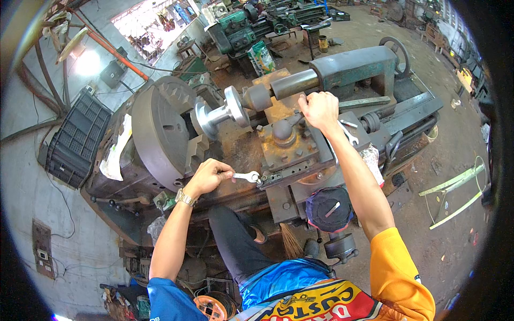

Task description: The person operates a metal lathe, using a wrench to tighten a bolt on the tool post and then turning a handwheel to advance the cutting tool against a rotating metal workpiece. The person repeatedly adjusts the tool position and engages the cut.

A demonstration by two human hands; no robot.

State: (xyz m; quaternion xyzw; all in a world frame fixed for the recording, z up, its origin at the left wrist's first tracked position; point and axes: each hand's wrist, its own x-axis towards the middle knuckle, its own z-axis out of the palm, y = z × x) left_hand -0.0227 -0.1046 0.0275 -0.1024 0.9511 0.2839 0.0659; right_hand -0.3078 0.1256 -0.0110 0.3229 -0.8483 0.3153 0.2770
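Note:
My left hand (210, 177) is closed around a silver open-ended wrench (247, 176). The wrench's jaw lies against the end of a dark tool bar (293, 172) at the near side of the lathe's tool post (284, 140). Beyond the post's right side, my right hand (321, 110) has its fingers curled; whatever is inside them is hidden. A shiny spool-shaped metal workpiece (218, 114) sits between the big round chuck (159, 131) and the tailstock's centre (257, 98).
The tailstock (350, 67) with its handwheel stands at the far right. Another wrench (350, 135) lies on the slide near my right forearm. A dark round pad (327, 209) holds a small metal piece. A grey crate (78, 136) is left of the lathe; a broom (290, 242) stands below.

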